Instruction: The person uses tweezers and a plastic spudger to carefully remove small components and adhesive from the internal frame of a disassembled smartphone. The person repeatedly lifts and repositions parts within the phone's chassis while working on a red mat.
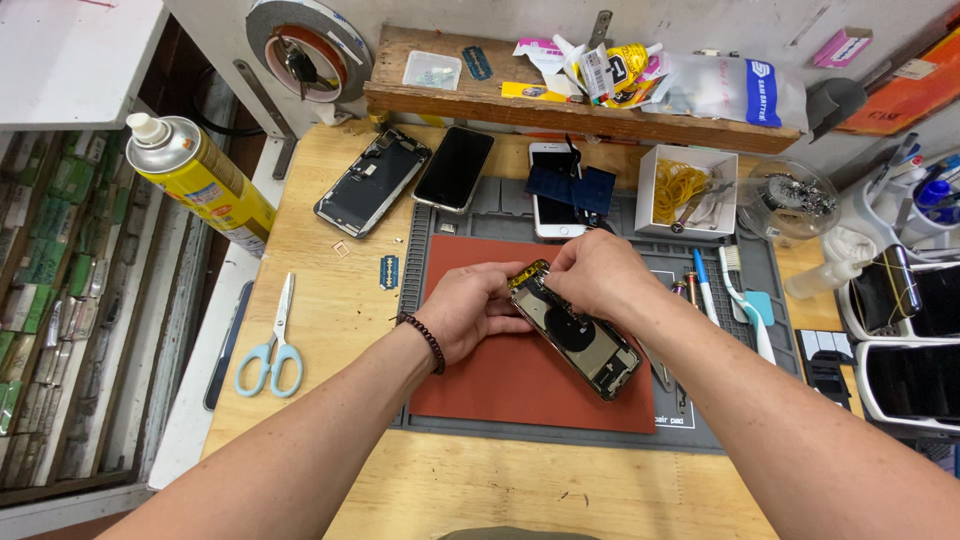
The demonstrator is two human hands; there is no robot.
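Forearms reach in from the bottom edge as I work at a wooden bench [330,330]. My left hand [465,310], a bead bracelet [427,338] on its wrist, curls around the upper end of an opened phone body [580,335], fingers closed on its edge. My right hand [590,272] pinches shut over the same top corner, fingertips pressed close to the frame. That phone sits tilted above a red mat [520,385] laid on a grey repair pad [620,425]. Best practice here, as I judge it: keep the left grip firm and low, and let the right fingers work lightly so thin parts inside do not bend. A yellow spray can [200,175] with a white cap lies at far left. Blue-handled scissors [272,345] rest beside the pad. On the shelf [560,110] behind, a clear bag with a blue label [725,88] and yellow wrappers pile up. A white box [690,190] holds yellow rubber bands
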